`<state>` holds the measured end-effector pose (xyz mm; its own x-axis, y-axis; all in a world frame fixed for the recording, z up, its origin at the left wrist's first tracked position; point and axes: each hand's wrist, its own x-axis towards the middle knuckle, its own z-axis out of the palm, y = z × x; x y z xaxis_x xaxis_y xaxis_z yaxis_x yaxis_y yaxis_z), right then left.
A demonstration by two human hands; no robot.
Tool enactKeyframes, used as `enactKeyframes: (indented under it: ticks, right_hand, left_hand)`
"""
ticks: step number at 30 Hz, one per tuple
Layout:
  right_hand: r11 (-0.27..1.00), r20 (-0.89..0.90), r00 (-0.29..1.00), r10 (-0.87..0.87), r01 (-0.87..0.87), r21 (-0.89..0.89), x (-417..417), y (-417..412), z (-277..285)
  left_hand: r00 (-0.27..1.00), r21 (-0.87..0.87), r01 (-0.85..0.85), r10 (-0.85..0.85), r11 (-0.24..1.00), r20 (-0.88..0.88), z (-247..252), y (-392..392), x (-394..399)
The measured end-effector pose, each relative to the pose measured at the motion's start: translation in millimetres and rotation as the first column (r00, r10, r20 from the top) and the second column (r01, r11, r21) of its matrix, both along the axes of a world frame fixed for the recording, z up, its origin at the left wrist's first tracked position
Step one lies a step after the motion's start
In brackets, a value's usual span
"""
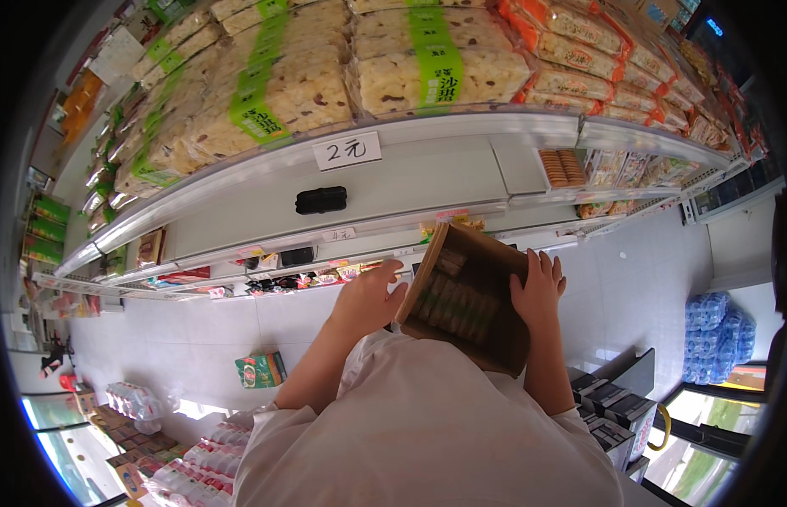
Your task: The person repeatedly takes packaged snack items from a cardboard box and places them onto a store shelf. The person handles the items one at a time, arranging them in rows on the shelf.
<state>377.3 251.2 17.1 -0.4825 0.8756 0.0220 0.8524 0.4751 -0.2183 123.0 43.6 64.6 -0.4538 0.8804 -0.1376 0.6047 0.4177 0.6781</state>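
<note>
An open cardboard box (520, 342) is tilted in front of my body, with wrapped packets (457, 307) lined up in its shaded inside. My right hand (538, 285) lies flat along the box's right side, its fingers over the edge. Close to the box's left edge is my left hand (371, 298), fingers bent and apart, holding nothing; whether it touches the box is not plain. Beyond the box runs a white shelf (419, 171) bearing a black case (321, 200) and, to the right, a pack of round biscuits (561, 168).
Bagged puffed-rice cakes (292, 82) and orange-wrapped snacks (577, 60) fill the top shelf. Handwritten price cards (347, 151) hang on the shelf edges. On the floor stand a green carton (260, 370), blue bottle packs (717, 336), bottled drinks (203, 469) and dark boxes (622, 405).
</note>
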Motion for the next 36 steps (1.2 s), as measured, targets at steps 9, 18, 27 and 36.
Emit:
enactKeyframes:
  ticks: [9,18,27,36]
  right_hand:
    - [0.808,-0.554,0.616,0.560,-0.555,0.199,-73,-17,151]
    - [0.455,-0.245,0.395,0.885,-0.628,0.631,-170,32,311]
    - [0.587,0.230,0.675,0.701,-0.729,0.351,-267,74,392]
    - [0.548,0.254,0.572,0.780,-0.820,0.163,-313,131,400]
  left_hand:
    - [0.875,0.792,0.044,0.359,0.609,-0.325,117,-10,-62]
    - [0.692,0.831,0.248,0.509,0.497,-0.512,174,-30,-116]
    - [0.643,0.840,0.157,0.592,0.519,-0.486,186,-64,-155]
    - [0.710,0.873,0.056,0.596,0.484,-0.375,139,-112,-145]
